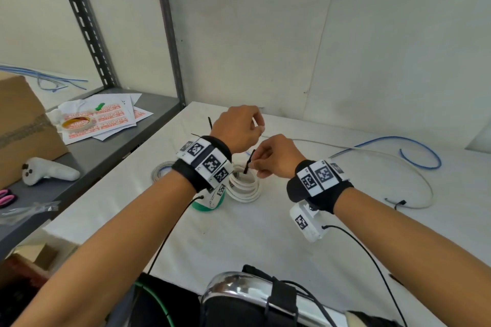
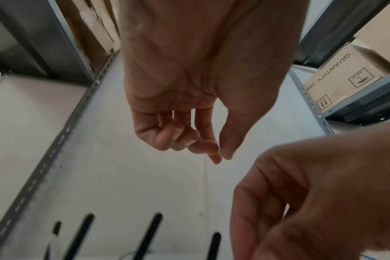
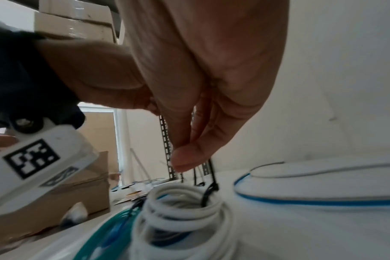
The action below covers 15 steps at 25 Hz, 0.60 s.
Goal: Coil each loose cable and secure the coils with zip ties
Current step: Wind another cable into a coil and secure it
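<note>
A coil of white cable [image 1: 245,188] [image 3: 185,207] lies on the white table [image 1: 265,241]. A black zip tie [image 1: 249,161] [image 3: 212,183] loops round its strands. My right hand [image 1: 253,166] [image 3: 185,163] pinches the tie's tail just above the coil. My left hand [image 1: 259,127] [image 2: 220,154] hovers higher and farther back. Its fingers are curled, with thumb and index close together, and the left wrist view shows nothing between them. A green coil [image 1: 206,206] [image 3: 114,228] and a grey coil [image 1: 159,170] lie to the left.
Loose blue cable [image 1: 414,146] and white cable [image 1: 414,167] sprawl over the table's right side. Spare black zip ties [image 1: 210,122] [image 2: 148,235] stick up behind my left wrist. A grey shelf [image 1: 111,151] at left carries a cardboard box [image 1: 24,125], papers, a tape roll [image 1: 77,123] and a white controller [image 1: 50,170].
</note>
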### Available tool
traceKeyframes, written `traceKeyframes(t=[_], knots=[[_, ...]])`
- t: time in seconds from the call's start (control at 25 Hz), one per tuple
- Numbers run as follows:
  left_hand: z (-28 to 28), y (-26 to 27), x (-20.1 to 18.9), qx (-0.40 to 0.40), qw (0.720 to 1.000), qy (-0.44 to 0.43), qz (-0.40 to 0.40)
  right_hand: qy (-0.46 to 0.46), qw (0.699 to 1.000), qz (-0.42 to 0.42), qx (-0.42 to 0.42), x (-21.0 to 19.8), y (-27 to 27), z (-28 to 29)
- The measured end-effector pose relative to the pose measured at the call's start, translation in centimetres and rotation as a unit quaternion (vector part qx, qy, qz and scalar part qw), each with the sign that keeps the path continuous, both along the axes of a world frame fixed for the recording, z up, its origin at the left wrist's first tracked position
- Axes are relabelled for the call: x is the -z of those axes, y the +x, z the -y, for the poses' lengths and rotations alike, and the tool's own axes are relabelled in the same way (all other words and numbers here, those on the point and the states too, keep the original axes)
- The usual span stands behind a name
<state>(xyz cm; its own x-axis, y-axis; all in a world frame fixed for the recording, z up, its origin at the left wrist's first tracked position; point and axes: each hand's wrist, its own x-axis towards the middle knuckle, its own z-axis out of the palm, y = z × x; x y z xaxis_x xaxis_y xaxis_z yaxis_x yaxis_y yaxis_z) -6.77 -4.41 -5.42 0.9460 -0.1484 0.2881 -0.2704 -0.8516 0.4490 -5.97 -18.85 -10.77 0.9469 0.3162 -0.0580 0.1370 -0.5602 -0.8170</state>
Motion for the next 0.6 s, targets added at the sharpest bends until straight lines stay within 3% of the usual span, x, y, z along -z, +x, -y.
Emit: traceKeyframes(t=[0.2,0.36,0.6], knots=[[5.5,3.8,2.8,0.04,0.995,0.038,-0.086,-0.142,0.983,0.063,0.101,1.6,3.1,6.5],[9.8,5.7,5.1,0.076,0.977,0.126,-0.157,-0.365,0.926,0.05,0.079,4.8,5.4,10.7],[13.0,7.0,7.9,0.098,0.951,0.223,-0.191,-0.374,0.921,0.068,0.091,5.4,8.0,14.0]])
